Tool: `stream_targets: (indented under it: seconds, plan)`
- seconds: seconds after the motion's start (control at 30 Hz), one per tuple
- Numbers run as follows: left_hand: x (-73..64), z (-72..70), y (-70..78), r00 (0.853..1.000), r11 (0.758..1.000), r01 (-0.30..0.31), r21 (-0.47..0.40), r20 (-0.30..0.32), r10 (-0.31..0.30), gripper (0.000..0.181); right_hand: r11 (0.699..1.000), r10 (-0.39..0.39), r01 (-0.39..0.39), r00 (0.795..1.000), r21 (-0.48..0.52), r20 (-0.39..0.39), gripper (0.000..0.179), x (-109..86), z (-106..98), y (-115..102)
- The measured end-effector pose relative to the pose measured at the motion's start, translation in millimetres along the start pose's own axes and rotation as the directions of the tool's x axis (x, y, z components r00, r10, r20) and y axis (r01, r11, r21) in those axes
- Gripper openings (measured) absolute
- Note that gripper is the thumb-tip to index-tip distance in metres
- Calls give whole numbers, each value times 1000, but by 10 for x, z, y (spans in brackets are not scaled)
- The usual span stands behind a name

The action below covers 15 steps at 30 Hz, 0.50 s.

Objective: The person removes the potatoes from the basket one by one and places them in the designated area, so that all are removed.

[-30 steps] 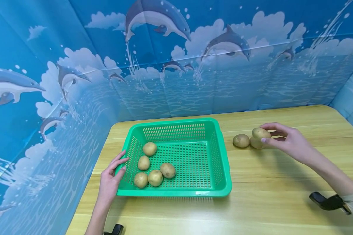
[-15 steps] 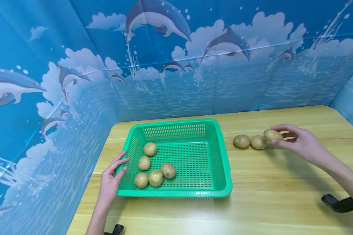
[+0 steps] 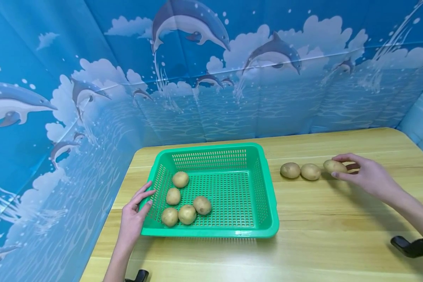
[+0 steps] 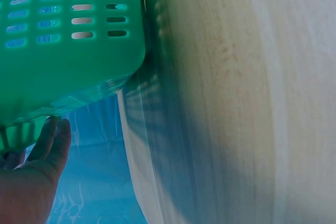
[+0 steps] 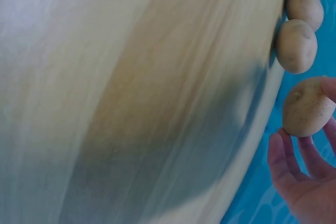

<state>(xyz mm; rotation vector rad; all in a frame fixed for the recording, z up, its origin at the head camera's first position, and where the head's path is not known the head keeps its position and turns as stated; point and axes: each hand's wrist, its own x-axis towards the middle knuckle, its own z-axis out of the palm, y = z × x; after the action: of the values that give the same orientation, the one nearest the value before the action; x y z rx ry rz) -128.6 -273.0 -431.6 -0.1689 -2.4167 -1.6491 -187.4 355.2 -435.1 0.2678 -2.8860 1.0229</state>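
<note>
My right hand (image 3: 370, 174) pinches a potato (image 3: 334, 167) between thumb and fingertips, low over the wooden table. In the right wrist view this potato (image 5: 307, 107) sits apart from the other two, the fingers beside and beneath it. To its left lie two more potatoes, one at the middle of the row (image 3: 310, 171) and one (image 3: 290, 170) nearest the basket. The green plastic basket (image 3: 232, 234) holds several potatoes, with one (image 3: 180, 179) toward its back left. My left hand (image 3: 133, 215) rests its relaxed fingers at the basket's left rim; they also show against the basket in the left wrist view.
The wooden table (image 3: 324, 235) extends in front of the basket and to the right. A blue dolphin-print curtain (image 3: 211, 109) hangs behind the table and along its left side. A black device (image 3: 410, 246) is worn on the right wrist.
My right hand has moved right and lower with its potato, from over the middle potato to the right end of the row. The left hand and basket have stayed in place.
</note>
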Motion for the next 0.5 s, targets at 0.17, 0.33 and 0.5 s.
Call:
stream_targets:
  seconds: [0.17,0.33,0.5]
  plan:
    - [2,-2,-2,1000,1000,1,-3,3,-1,27,999,13,-13,1000,-31,24,52,35,40,63]
    - [6,0,-6,1000,1000,-5,-5,4,5,27,999,7,-6,999,-33,41,48,62,69,102]
    - [6,4,2,1000,1000,-9,-3,-1,9,27,999,10,-7,998,-39,56,47,74,99,124]
